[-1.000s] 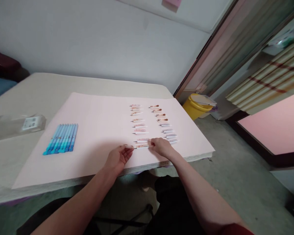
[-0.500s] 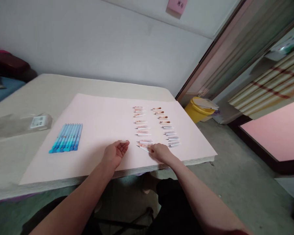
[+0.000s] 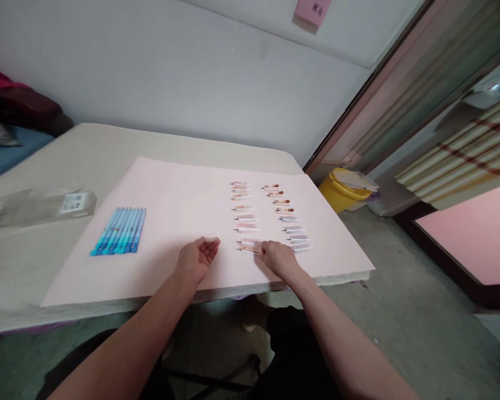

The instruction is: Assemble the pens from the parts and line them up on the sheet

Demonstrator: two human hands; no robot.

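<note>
Two columns of small pink and white pen parts (image 3: 244, 214) lie on a pale pink sheet (image 3: 170, 222) that covers the table. My right hand (image 3: 277, 258) rests at the near end of the left column, its fingers pinched on the nearest pen part (image 3: 246, 249). My left hand (image 3: 198, 258) sits on the sheet a little to the left, palm turned up and fingers curled, with a small white piece (image 3: 210, 239) at its fingertips. A row of blue pens (image 3: 120, 230) lies side by side at the left of the sheet.
A clear plastic packet with a white label (image 3: 73, 203) lies on the beige table (image 3: 45, 166) at the left. A yellow bucket (image 3: 344, 189) stands on the floor past the table's right end. The table's front edge is just under my wrists.
My left hand drew back from the nearest pen part with a small white piece at its fingertips. My right hand shifted that part slightly on the sheet. The camera drifted, so everything sits further right.
</note>
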